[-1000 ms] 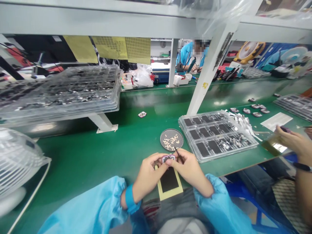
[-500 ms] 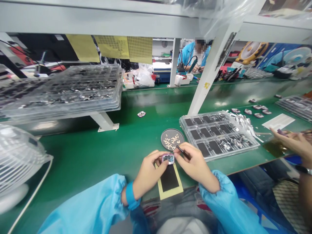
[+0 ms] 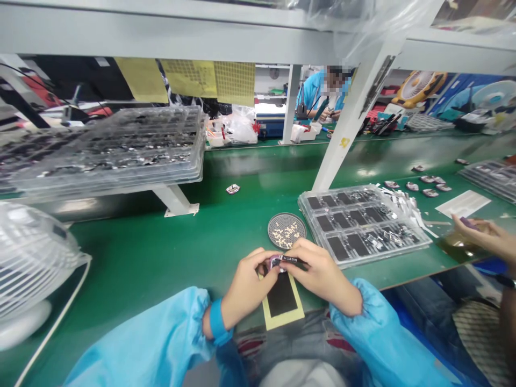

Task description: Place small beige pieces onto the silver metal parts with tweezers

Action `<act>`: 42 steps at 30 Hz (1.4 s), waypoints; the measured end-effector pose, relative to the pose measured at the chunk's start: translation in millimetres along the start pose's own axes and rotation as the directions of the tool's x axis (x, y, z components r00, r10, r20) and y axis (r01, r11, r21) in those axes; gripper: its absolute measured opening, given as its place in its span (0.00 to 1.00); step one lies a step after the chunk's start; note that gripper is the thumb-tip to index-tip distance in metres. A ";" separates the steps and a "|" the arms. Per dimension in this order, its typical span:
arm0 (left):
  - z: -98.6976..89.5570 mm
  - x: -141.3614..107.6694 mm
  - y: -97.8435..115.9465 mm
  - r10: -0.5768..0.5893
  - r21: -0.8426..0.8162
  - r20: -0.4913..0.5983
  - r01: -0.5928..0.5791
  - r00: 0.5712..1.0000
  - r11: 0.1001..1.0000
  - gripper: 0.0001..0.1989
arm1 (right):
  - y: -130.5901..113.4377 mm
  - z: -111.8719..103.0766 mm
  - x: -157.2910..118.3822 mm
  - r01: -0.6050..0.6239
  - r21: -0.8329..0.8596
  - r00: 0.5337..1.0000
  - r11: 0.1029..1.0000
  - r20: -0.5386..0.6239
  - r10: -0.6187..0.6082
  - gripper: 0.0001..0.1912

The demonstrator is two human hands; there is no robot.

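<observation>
My left hand (image 3: 246,287) pinches a small pink-rimmed part (image 3: 275,262) just above the green bench. Black tweezers (image 3: 293,260) lie nearly level in my right hand (image 3: 320,277), with their tip against the part's top. Under both hands sits a black pad on a yellow card (image 3: 282,298) at the bench's near edge. A round grey dish (image 3: 286,230) holding several tiny pale pieces stands just beyond my hands.
A clear tray of black cells (image 3: 363,223) lies to the right, with white strips (image 3: 403,204) beside it. Stacked clear trays (image 3: 116,148) rest on a raised shelf at left. A white fan (image 3: 32,263) stands near left. Another person's hand (image 3: 479,236) works at right.
My right hand has swung the tweezers from pointing up near the dish down to lying level on the part. The neighbour's hand shifted slightly.
</observation>
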State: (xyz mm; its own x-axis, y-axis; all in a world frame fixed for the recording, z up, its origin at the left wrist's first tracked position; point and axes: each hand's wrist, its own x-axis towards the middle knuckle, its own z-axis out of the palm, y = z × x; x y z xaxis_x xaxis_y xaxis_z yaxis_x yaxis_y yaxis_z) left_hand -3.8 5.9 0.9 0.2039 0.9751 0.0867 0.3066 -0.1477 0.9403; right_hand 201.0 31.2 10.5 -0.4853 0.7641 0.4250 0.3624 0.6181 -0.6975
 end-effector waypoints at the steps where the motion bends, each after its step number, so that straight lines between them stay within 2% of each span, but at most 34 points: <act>1: -0.4 0.3 -0.2 0.001 0.002 0.000 -0.001 1.000 1.000 0.16 | 0.4 0.3 -0.1 -0.005 -0.019 1.000 1.000 0.014 0.005 0.05; 5: -2.3 2.7 0.3 0.017 0.034 0.003 -0.017 1.000 0.999 0.14 | -1.9 -1.4 5.2 -0.021 -0.133 0.995 0.991 0.091 0.033 0.04; 9: -3.2 6.3 -3.3 0.057 0.087 -0.020 -0.055 0.998 0.995 0.09 | -3.3 -8.4 21.8 -0.018 -0.113 0.987 0.993 0.158 0.036 0.01; 11: -6.6 11.7 -9.8 0.065 0.107 -0.050 -0.059 0.997 0.993 0.11 | 0.4 -12.8 33.3 -0.022 -0.103 0.992 0.994 0.125 0.035 0.04; 13: -17.6 22.7 -20.2 0.080 0.167 -0.112 -0.061 0.991 0.984 0.15 | 6.5 -16.7 43.6 -0.065 -0.204 0.995 0.977 0.059 0.079 0.06; 15: -39.8 40.3 -33.3 0.120 0.268 -0.210 -0.060 0.970 0.961 0.13 | 10.7 -19.7 49.4 -0.146 -0.364 0.988 0.920 -0.005 0.155 0.06; 17: -72.5 63.4 -47.3 0.143 0.334 -0.306 -0.034 0.941 0.942 0.13 | 8.8 -22.3 48.2 -0.190 -0.420 0.982 0.888 -0.064 0.180 0.07; 19: -109.0 88.8 -59.9 0.166 0.418 -0.415 0.026 0.894 0.908 0.15 | -0.7 -25.2 39.6 -0.177 -0.296 0.981 0.939 -0.125 0.146 0.07; 21: -139.2 113.1 -69.9 0.186 0.484 -0.478 0.081 0.858 0.871 0.17 | -14.0 -28.6 24.9 -0.136 -0.108 0.977 0.985 -0.180 0.115 0.10; 24: -159.1 143.1 -80.3 0.217 0.552 -0.535 0.143 0.816 0.822 0.20 | -27.2 -31.9 -1.7 -0.084 0.006 0.971 0.996 -0.222 0.083 0.13; 26: -157.8 158.1 -84.8 0.226 0.574 -0.525 0.145 0.820 0.806 0.22 | -26.1 -30.7 -17.7 -0.127 0.018 0.960 0.992 -0.248 0.127 0.14; 28: -152.8 169.3 -86.7 0.212 0.567 -0.500 0.133 0.840 0.813 0.19 | -18.9 -26.8 -29.6 -0.268 0.133 0.927 0.954 -0.235 0.293 0.17; 30: -148.5 176.1 -85.0 0.181 0.523 -0.491 0.122 0.852 0.843 0.12 | -10.3 -21.2 -37.4 -0.411 0.331 0.866 0.849 -0.151 0.478 0.16; 31: -146.5 177.3 -82.5 0.163 0.485 -0.495 0.116 0.854 0.867 0.11 | -6.6 -18.4 -40.0 -0.454 0.412 0.841 0.790 -0.095 0.533 0.16; 33: -140.4 173.9 -74.2 0.116 0.373 -0.492 0.089 0.863 0.924 0.14 | -1.3 -13.0 -43.5 -0.482 0.491 0.825 0.725 -0.023 0.564 0.16; 35: -128.2 161.9 -62.0 0.045 0.205 -0.441 0.051 0.896 0.977 0.20 | 1.7 -7.6 -45.3 -0.457 0.498 0.845 0.737 -0.018 0.535 0.15; 37: -109.5 141.9 -47.3 -0.034 -0.001 -0.311 0.036 0.950 0.999 0.27 | 3.7 -1.6 -44.7 -0.400 0.503 0.870 0.766 -0.055 0.490 0.14; 39: -88.4 117.0 -31.8 -0.079 -0.176 -0.149 0.053 0.986 0.983 0.30 | 5.5 5.4 -40.9 -0.356 0.500 0.884 0.789 -0.092 0.458 0.12; 42: -63.6 80.9 -11.5 -0.135 -0.375 0.093 0.160 0.987 0.913 0.30 | 8.4 16.4 -29.7 -0.349 0.448 0.873 0.823 -0.165 0.460 0.13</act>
State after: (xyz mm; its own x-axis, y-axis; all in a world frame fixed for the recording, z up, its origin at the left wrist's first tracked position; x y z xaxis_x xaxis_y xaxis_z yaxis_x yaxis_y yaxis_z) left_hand -50.0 97.0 18.1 0.2464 0.9665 -0.0716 -0.0360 0.0830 0.9959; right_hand 205.4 10.6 -17.4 -0.1257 0.9814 0.1450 0.1114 0.1592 -0.9809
